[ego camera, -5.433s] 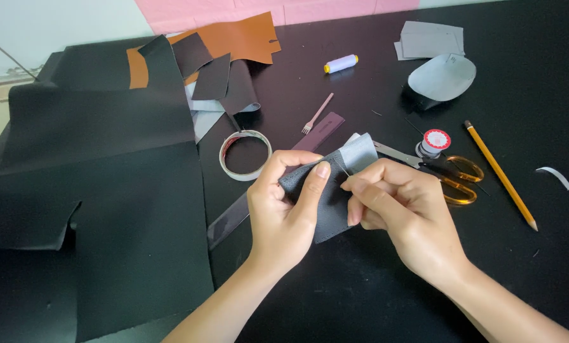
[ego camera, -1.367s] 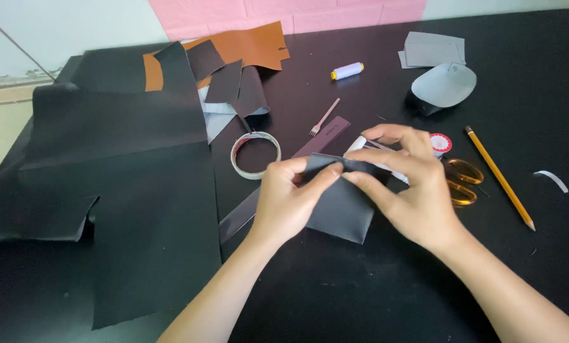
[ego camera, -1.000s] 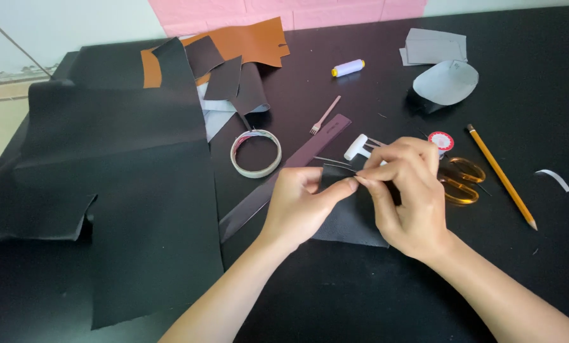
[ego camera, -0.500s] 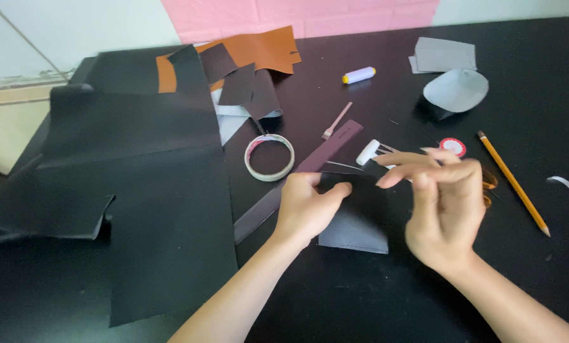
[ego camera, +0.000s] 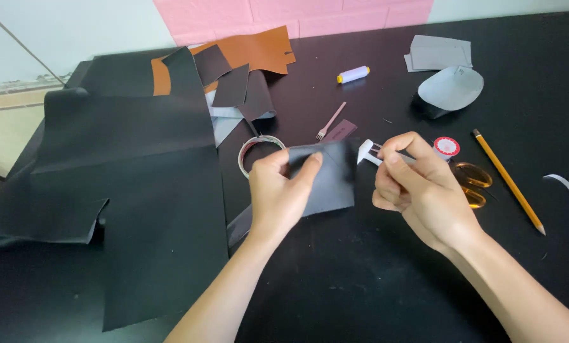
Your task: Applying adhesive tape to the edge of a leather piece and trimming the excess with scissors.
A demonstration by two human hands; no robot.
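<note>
1. Pinched in my left hand (ego camera: 278, 194), a dark grey leather piece (ego camera: 325, 178) is lifted above the black table (ego camera: 360, 286).
2. Beside it, my right hand (ego camera: 417, 187) closes on a thin tool I can't identify.
3. Behind, I see a tape roll (ego camera: 256, 149); to the right, orange-handled scissors (ego camera: 471, 181) and a pencil (ego camera: 506, 181).

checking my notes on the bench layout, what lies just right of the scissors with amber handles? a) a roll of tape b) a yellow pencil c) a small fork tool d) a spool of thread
b: the yellow pencil lies slantwise on the black table just right of the scissors, whose amber handles show past the right hand.
</note>
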